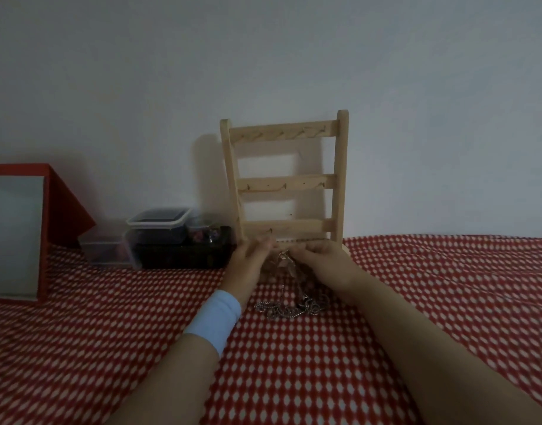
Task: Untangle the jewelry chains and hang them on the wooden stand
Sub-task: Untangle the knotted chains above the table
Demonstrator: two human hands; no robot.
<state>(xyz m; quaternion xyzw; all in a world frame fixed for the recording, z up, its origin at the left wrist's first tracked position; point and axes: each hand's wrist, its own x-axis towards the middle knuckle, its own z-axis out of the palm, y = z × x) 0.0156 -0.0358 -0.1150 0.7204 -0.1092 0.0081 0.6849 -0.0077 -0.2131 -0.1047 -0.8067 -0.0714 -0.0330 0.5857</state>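
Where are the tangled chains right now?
In the head view, the chains lie centre frame on the red checked cloth, just nearer the camera than the left hand and right hand, with strands rising to them before the wooden stand.

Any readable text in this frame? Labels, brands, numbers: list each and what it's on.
No readable text in this view.
Bare wooden stand: no markings.
Clear plastic containers: no label visible.
Big red box: no print visible.
Tangled chains: too small and blurred to show any engraving.
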